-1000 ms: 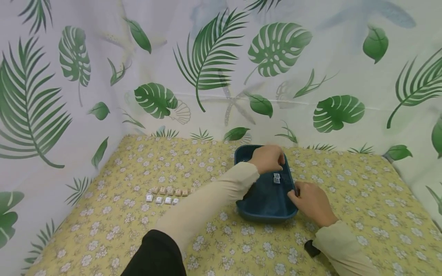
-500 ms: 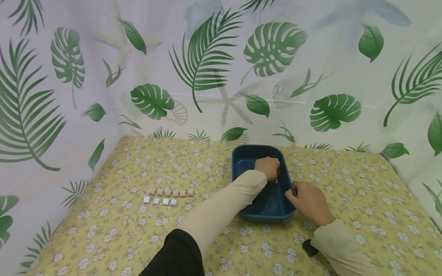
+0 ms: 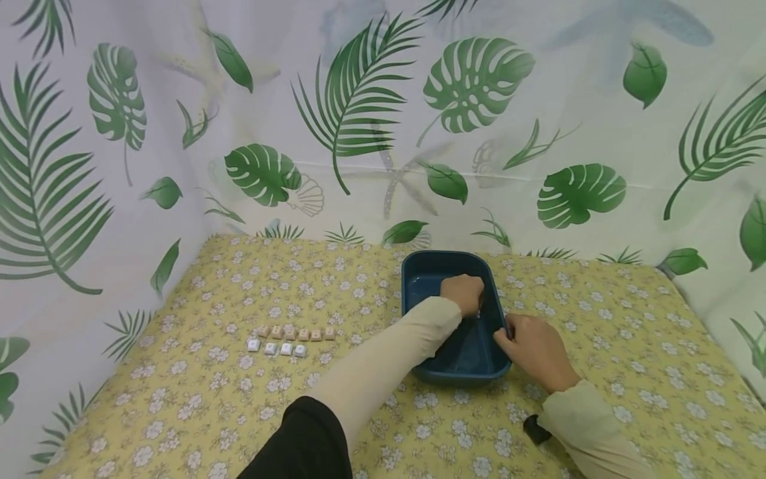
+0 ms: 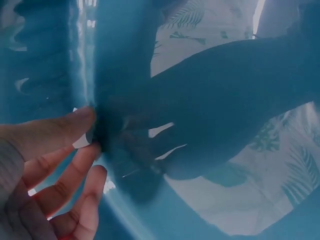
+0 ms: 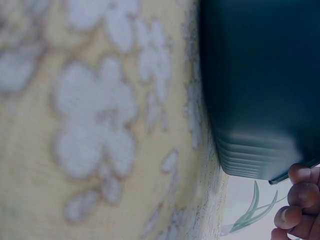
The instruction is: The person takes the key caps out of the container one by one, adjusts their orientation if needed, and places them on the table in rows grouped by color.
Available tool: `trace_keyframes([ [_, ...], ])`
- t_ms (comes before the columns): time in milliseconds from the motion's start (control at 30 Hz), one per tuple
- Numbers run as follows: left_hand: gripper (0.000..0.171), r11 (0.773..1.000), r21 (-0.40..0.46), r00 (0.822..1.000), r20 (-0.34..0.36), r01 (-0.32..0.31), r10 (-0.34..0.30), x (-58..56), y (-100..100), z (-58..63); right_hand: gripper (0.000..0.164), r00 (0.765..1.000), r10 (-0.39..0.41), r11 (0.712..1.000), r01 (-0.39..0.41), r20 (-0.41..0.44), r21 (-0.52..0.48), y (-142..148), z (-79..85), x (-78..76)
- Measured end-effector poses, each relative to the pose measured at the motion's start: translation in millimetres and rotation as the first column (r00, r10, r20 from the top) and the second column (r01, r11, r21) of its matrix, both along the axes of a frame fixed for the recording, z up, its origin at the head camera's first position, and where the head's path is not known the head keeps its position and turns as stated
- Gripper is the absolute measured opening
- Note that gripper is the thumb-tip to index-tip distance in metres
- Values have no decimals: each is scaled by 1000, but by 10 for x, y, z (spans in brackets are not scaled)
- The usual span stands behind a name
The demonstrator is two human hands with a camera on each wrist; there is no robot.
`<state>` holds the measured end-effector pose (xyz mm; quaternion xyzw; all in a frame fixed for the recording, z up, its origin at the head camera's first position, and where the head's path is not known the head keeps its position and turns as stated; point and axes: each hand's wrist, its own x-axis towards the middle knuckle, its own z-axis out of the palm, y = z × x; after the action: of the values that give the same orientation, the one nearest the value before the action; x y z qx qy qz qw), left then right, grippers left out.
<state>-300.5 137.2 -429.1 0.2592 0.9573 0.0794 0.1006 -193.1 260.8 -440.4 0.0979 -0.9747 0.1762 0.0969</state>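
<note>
A dark blue plastic basin [image 3: 465, 349] stands on the flowered cloth, a little right of the middle in the head view. My left hand [image 3: 463, 294] reaches down inside it. In the left wrist view the thumb and forefinger pinch a small white keycap [image 4: 81, 141] close to the basin's glossy inner surface. From the head view most of that keycap is hidden under the hand. My right hand [image 3: 536, 349] grips the basin's right rim, thumb on the inner side. In the right wrist view its curled fingers [image 5: 303, 194] hold the edge from outside.
Left of the basin, two short rows of keycaps lie on the cloth: beige keycaps [image 3: 304, 334] behind, white keycaps [image 3: 286, 349] in front. A leaf-printed curtain [image 3: 359, 193] hangs behind and at the sides. Near the right cuff is a small black object [image 3: 536, 430].
My left hand has come down into the basin and now covers the two white keycaps seen there a second ago. The right hand stays on the rim.
</note>
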Motion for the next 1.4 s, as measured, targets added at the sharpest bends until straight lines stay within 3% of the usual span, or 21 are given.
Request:
trace_keyframes([
  [200,16,999,14,999,-26,37,-37,45,-85,211,34,1000,-1,1000,1,10,-17,-6,15,10],
  [300,10,996,54,997,-24,77,-76,102,-178,388,34,1000,-4,1000,4,19,-23,-11,25,17],
  [367,3,991,87,995,-20,99,-98,168,-263,519,34,1000,-4,1000,4,23,-24,-18,36,24],
  [467,12,983,131,992,-13,128,-128,302,-418,687,34,1000,0,1000,0,19,-23,-29,47,33],
  [633,20,957,221,980,27,186,-197,553,-738,855,34,1000,0,1000,0,-1,-7,-49,41,37],
  [800,16,925,327,975,37,193,-217,754,-1086,851,34,1000,-5,1000,5,-9,-1,-50,8,29],
  [1000,14,888,444,984,65,122,-168,906,-1442,771,35,1000,-5,1000,5,-29,2,-36,-19,29],
  [1400,16,709,702,975,198,-70,-100,958,-1911,553,34,1000,3,1000,-3,-31,1,-32,-17,27],
])
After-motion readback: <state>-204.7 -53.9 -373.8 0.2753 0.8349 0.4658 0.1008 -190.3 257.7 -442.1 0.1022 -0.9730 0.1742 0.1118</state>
